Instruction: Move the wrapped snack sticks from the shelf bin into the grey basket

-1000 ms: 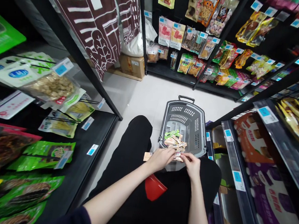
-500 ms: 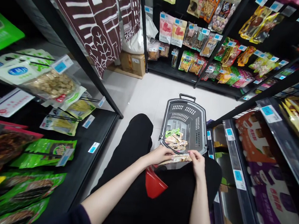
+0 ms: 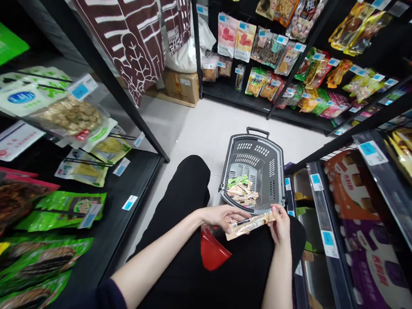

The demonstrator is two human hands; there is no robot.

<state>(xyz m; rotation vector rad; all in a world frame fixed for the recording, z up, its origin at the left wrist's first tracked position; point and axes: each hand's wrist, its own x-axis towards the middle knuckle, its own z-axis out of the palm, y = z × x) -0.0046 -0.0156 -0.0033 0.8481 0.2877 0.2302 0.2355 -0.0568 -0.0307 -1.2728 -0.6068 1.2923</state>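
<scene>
— What do we make of the grip?
— We see both hands closed on one bundle of packets (image 3: 249, 224). The left hand (image 3: 222, 217) has its fingers curled round the lower left end, and the right hand (image 3: 281, 225) pinches the upper right end between thumb and fingers
— So how does the bundle lie?
— We'd say slanted, its right end higher, stretched between the two hands above the lap (image 3: 238, 282), just this side of the basket's near rim. The packets are long, thin and tan; we cannot tell how many there are
— And the basket?
— The grey basket (image 3: 276, 180) stands on the pale floor (image 3: 201, 130) right in front of the knees, its handle (image 3: 257, 130) at the far end. In it we see a small heap of loose packets (image 3: 243, 193) of the same tan kind, with a green packet (image 3: 238, 180) on the far side of the heap
— Anything below the hands?
— A red scoop (image 3: 214, 252) rests on the lap, just under the left hand
— And round about?
— On our left a black shelf (image 3: 132, 177) bears green bags (image 3: 60, 205), with a clear bag of pale snacks (image 3: 68, 116) hanging above. On our right we see a rack (image 3: 386, 199) with blue price tags (image 3: 327, 243) and orange and purple bags (image 3: 364, 245). Ahead hangs a brown-and-white curtain (image 3: 129, 37) with a cardboard box (image 3: 181, 86) beneath it, and a wall of hanging snack bags (image 3: 272, 54) closes the aisle
</scene>
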